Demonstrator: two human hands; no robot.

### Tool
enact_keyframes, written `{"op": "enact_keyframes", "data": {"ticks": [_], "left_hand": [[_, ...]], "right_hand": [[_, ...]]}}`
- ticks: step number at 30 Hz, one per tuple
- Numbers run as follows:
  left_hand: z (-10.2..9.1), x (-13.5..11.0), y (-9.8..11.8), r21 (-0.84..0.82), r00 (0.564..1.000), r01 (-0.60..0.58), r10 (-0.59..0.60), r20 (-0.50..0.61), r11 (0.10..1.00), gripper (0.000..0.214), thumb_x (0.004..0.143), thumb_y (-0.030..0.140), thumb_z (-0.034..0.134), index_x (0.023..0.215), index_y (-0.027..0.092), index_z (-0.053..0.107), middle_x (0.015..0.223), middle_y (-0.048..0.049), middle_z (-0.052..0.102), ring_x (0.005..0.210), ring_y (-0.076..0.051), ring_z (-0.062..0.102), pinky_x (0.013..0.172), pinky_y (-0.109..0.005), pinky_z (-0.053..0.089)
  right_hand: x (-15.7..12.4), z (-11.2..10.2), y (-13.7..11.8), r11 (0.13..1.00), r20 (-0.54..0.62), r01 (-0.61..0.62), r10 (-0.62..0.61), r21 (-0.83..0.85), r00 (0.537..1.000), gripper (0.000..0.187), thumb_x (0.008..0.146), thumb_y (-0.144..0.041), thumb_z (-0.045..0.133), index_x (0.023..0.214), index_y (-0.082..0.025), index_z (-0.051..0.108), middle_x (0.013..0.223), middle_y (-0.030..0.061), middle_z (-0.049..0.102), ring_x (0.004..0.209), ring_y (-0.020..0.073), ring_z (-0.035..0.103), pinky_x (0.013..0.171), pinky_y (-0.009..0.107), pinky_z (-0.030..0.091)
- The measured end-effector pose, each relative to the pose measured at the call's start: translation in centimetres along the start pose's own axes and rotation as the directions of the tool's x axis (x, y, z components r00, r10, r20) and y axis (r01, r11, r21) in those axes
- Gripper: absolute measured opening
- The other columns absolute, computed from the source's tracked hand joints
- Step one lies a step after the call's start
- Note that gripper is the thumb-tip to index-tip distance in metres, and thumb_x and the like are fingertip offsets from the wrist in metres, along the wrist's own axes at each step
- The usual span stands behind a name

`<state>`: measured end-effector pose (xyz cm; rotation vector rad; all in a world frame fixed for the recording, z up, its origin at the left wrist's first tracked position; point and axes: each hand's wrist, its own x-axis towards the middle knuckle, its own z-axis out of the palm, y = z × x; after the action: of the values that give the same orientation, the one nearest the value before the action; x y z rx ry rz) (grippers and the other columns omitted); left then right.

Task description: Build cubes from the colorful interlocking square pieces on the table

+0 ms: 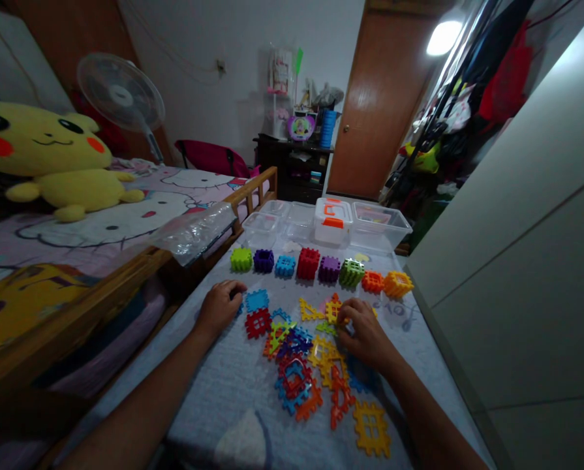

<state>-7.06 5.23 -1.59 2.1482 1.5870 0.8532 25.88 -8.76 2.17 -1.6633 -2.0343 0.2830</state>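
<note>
My left hand (219,305) is at the left of the tile pile, fingers curled down on a blue interlocking tile (239,311) mostly hidden under it. Beside it, a light-blue tile (257,300) lies against a red window tile (258,323). My right hand (365,329) is bent at the right of the pile, its fingertips closed at the edge of a yellow window tile (331,312). A yellow triangle tile (310,310) and a green piece (326,328) lie close by. Between my arms are loose red, blue, orange and yellow tiles (294,378).
Several built cubes stand in a row behind the pile, among them a red one (308,264) and an orange-yellow one (398,284). Clear plastic boxes (382,225) and a lidded box (333,225) stand at the far end. A wooden bed rail (194,251) borders the left.
</note>
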Motion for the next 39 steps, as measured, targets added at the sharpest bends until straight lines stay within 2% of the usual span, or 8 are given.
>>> {"op": "enact_keyframes", "data": {"ticks": [6,13,17,22,26,30,34,39], "left_hand": [[0.0,0.0,0.0,-0.008,1.000,-0.005,0.005,0.002,1.000,0.026,0.072,0.026,0.044,0.083,0.019,0.067,0.092,-0.0064,0.071,0.092,-0.025,0.065,0.090,-0.036,0.048],[-0.1,0.1,0.1,0.006,1.000,-0.005,0.005,0.010,1.000,0.026,0.072,0.027,0.044,0.083,0.020,0.067,0.092,-0.0061,0.072,0.093,-0.024,0.064,0.090,-0.036,0.048],[0.0,0.0,0.0,0.000,1.000,-0.008,0.008,0.014,1.000,0.027,0.072,0.027,0.044,0.083,0.019,0.067,0.092,-0.0066,0.072,0.093,-0.025,0.064,0.090,-0.036,0.048],[0.0,0.0,0.0,-0.001,1.000,0.007,-0.007,0.011,1.000,0.027,0.071,0.028,0.045,0.083,0.019,0.068,0.091,-0.0064,0.072,0.092,-0.024,0.064,0.089,-0.036,0.048],[-0.1,0.0,0.1,0.000,1.000,0.017,-0.017,0.025,1.000,0.028,0.071,0.029,0.045,0.085,0.019,0.068,0.092,-0.0062,0.072,0.092,-0.024,0.064,0.087,-0.034,0.049],[-0.2,0.0,0.3,0.016,1.000,0.014,-0.014,0.013,1.000,0.027,0.071,0.030,0.045,0.082,0.020,0.068,0.092,-0.0061,0.072,0.093,-0.024,0.065,0.089,-0.035,0.048],[-0.3,0.1,0.3,0.018,1.000,0.016,-0.017,0.013,1.000,0.028,0.071,0.031,0.045,0.081,0.020,0.068,0.091,-0.0059,0.073,0.091,-0.024,0.065,0.090,-0.035,0.049],[-0.3,0.1,0.3,0.019,1.000,0.013,-0.013,0.007,1.000,0.029,0.070,0.031,0.044,0.081,0.020,0.068,0.092,-0.0062,0.073,0.092,-0.024,0.065,0.090,-0.035,0.048]], "right_hand": [[0.3,0.9,1.2,0.999,-0.015,-0.009,0.009,-0.042,1.000,0.051,0.077,-0.017,0.060,0.127,-0.016,0.053,0.132,0.0126,0.056,0.120,0.0291,0.046,0.103,0.047,0.035],[1.0,1.3,1.4,0.997,0.036,-0.053,0.056,-0.062,0.998,0.046,0.080,-0.019,0.058,0.126,-0.014,0.058,0.126,0.0132,0.063,0.114,0.0285,0.051,0.100,0.045,0.039],[0.9,-0.1,2.9,0.995,-0.076,-0.100,0.098,-0.029,0.992,0.043,0.081,-0.025,0.059,0.123,-0.017,0.060,0.125,0.0126,0.063,0.117,0.0293,0.052,0.102,0.048,0.039],[0.1,-2.8,6.8,0.974,-0.213,-0.227,0.218,-0.016,0.952,0.045,0.079,-0.030,0.060,0.122,-0.017,0.060,0.126,0.0141,0.061,0.119,0.0305,0.053,0.105,0.050,0.038],[-0.6,-3.8,8.4,0.964,-0.090,-0.262,0.259,-0.032,0.962,0.044,0.077,-0.030,0.061,0.120,-0.019,0.062,0.123,0.0123,0.062,0.116,0.0288,0.055,0.102,0.046,0.042],[-0.9,-3.2,8.0,0.957,0.040,-0.273,0.278,-0.092,0.960,0.048,0.074,-0.026,0.063,0.122,-0.019,0.062,0.126,0.0120,0.059,0.119,0.0294,0.053,0.103,0.044,0.040],[-0.6,-2.5,7.3,0.943,0.082,-0.285,0.302,-0.172,0.950,0.046,0.073,-0.024,0.064,0.118,-0.017,0.064,0.122,0.0132,0.060,0.118,0.0315,0.052,0.102,0.045,0.039],[-0.4,-2.4,7.3,0.952,0.101,-0.261,0.279,-0.161,0.955,0.048,0.072,-0.026,0.065,0.119,-0.018,0.062,0.120,0.0125,0.061,0.115,0.0298,0.053,0.101,0.043,0.040]]}}
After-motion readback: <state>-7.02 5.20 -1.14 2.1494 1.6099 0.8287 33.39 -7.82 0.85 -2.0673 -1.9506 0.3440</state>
